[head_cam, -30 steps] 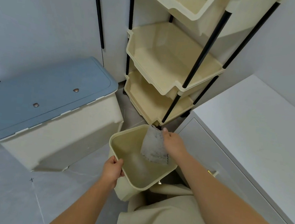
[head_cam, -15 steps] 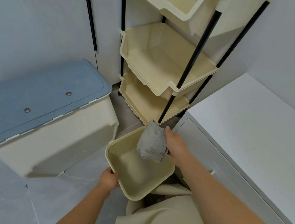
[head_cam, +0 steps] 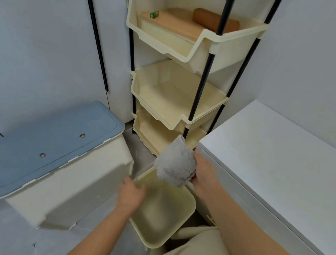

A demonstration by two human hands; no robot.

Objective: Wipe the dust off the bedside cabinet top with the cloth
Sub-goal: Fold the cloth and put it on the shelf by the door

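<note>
while the cloth (head_cam: 175, 164) sits bunched in the right hand (head_cam: 204, 176), fingers closed on its edge, it hangs above the cream bin (head_cam: 183, 216), clear of the rim. left hand (head_cam: 131, 195) rests on the bin's near-left wall, probably steadying it; can't tell if it's actually gripping. bedside cabinet top (head_cam: 272, 156) is just to the right, bare, not yet touched. next call: swing the cloth over and flatten it.

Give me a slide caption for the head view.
Right hand lifts grey cloth from cream bin beside white cabinet.
</note>
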